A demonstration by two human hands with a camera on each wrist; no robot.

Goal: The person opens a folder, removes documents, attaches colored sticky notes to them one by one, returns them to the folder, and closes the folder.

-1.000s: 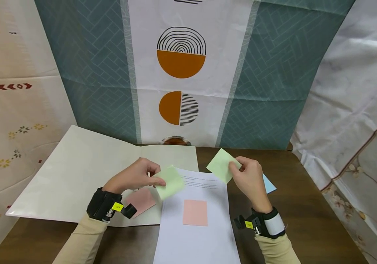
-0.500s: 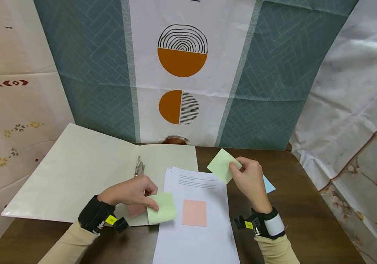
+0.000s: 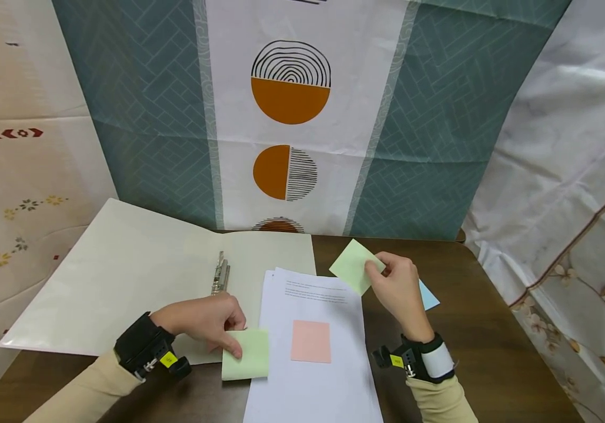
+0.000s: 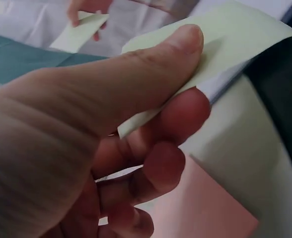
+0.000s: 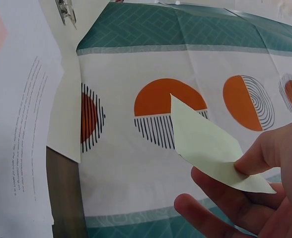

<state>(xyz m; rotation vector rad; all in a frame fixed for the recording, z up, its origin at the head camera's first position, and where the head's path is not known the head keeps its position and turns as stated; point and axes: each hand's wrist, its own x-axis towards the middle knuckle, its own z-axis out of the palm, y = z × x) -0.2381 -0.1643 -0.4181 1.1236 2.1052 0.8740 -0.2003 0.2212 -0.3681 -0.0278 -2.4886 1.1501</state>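
Observation:
My left hand [image 3: 209, 323] pinches a green sticky note [image 3: 249, 352] between thumb and fingers, low over the folder's front edge and the left border of the paper sheets [image 3: 328, 393]. In the left wrist view a pink sticky note [image 4: 200, 203] lies beneath that hand; from the head it is nearly hidden. My right hand [image 3: 397, 282] holds a second green sticky note [image 3: 354, 267] by one corner, raised right of the sheets' top. On the upper sheet, below several printed lines, lies another pink sticky note [image 3: 310, 341].
An open white ring binder [image 3: 138, 276] spreads over the left of the brown table [image 3: 498, 346], its metal clip [image 3: 221, 275] upright. A blue sticky note [image 3: 429, 295] shows behind my right wrist. A patterned cloth [image 3: 429, 129] hangs at the back.
My left hand has moved down and left with its green note, passing over the pink note and uncovering the binder's clip. My right hand has stayed nearly still.

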